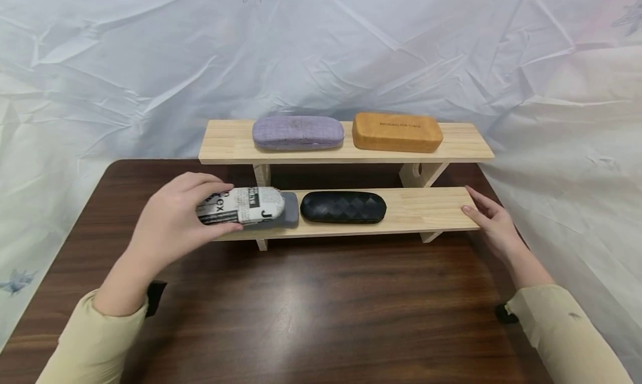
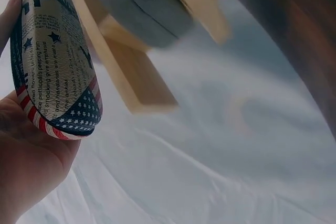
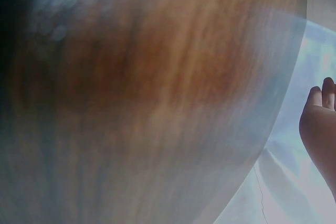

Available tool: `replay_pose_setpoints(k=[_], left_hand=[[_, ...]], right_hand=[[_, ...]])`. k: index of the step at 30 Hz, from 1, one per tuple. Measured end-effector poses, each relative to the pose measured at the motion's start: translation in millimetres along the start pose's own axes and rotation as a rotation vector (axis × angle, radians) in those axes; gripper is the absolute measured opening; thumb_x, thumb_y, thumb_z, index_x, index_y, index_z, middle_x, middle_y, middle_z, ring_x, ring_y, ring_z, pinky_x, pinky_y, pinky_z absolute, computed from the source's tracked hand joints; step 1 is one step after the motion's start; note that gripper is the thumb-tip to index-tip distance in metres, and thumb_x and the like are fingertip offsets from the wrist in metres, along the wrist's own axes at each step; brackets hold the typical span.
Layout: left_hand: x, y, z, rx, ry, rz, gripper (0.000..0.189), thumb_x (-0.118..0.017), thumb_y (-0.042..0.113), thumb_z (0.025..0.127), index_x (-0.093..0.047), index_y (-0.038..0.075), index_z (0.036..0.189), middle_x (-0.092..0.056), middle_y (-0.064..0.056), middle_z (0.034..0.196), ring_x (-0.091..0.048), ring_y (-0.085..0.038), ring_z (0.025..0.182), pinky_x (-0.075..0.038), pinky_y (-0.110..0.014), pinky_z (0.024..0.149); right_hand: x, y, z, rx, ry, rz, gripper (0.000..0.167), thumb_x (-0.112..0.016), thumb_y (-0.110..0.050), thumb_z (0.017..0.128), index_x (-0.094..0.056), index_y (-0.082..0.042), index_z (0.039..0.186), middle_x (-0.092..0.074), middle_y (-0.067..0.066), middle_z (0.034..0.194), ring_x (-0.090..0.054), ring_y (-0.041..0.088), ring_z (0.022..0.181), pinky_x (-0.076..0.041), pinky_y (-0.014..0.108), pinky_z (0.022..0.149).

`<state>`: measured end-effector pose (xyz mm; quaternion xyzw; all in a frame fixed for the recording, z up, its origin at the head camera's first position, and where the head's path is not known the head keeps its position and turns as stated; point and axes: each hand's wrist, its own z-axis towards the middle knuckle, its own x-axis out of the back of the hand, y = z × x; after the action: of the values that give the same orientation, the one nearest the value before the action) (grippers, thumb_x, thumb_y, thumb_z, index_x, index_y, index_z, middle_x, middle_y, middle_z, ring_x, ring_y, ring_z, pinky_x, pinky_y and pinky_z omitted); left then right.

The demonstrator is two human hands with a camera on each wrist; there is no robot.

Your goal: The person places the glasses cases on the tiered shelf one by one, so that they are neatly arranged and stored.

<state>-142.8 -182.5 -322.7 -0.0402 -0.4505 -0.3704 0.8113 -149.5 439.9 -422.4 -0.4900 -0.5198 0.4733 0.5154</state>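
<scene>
My left hand grips a glasses case with newspaper print, thumb on the near side and fingers on the far side. In the left wrist view this case also shows a stars-and-stripes patch at its end. Beyond it, a grey glasses case lies on the lower tier of a two-tier wooden shelf, partly hidden by the held case. A black glasses case with a diamond pattern lies to its right. My right hand holds the right end of that lower tier, thumb on top.
On the upper tier lie a purple fabric glasses case and an orange-brown one with lettering. The shelf stands at the back of a dark wooden table. A pale, creased cloth hangs behind.
</scene>
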Motion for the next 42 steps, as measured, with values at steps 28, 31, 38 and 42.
replay_pose_setpoints(k=[28, 31, 38, 42], left_hand=[[-84.2, 80.7, 69.7, -0.207, -0.155, -0.167, 0.063, -0.099, 0.048, 0.069, -0.079, 0.012, 0.117, -0.075, -0.001, 0.116, -0.068, -0.019, 0.109, -0.057, -0.036, 0.097], [-93.6, 90.1, 77.6, -0.222, -0.178, -0.168, 0.064, -0.098, 0.051, 0.070, -0.079, 0.012, 0.116, -0.075, 0.000, 0.116, -0.068, -0.018, 0.110, -0.057, -0.035, 0.099], [-110.9, 114.4, 93.2, -0.244, -0.255, -0.132, 0.066, -0.094, 0.057, 0.072, -0.079, 0.013, 0.119, -0.074, 0.002, 0.115, -0.067, -0.015, 0.109, -0.056, -0.032, 0.099], [-120.7, 127.6, 102.1, -0.280, -0.292, -0.108, 0.065, -0.092, 0.060, 0.075, -0.078, 0.015, 0.120, -0.074, 0.003, 0.116, -0.066, -0.014, 0.108, -0.056, -0.030, 0.098]], right_hand=[[0.0, 0.5, -0.8, -0.023, 0.009, -0.023, 0.067, -0.059, -0.006, 0.108, -0.030, -0.014, 0.168, -0.050, -0.008, 0.150, -0.061, -0.009, 0.110, -0.054, 0.008, 0.086], [0.5, 0.8, -1.0, -0.021, 0.011, -0.024, 0.065, -0.058, -0.007, 0.109, -0.032, -0.016, 0.168, -0.052, -0.010, 0.148, -0.062, -0.008, 0.109, -0.054, 0.009, 0.086], [-1.5, -0.4, -1.2, -0.011, 0.007, -0.044, 0.064, -0.058, -0.007, 0.109, -0.035, -0.019, 0.167, -0.052, -0.014, 0.144, -0.061, -0.008, 0.111, -0.053, 0.008, 0.087], [-3.0, -1.6, -1.3, -0.008, 0.008, -0.030, 0.064, -0.058, -0.006, 0.108, -0.034, -0.017, 0.167, -0.052, -0.014, 0.143, -0.061, -0.008, 0.110, -0.053, 0.008, 0.086]])
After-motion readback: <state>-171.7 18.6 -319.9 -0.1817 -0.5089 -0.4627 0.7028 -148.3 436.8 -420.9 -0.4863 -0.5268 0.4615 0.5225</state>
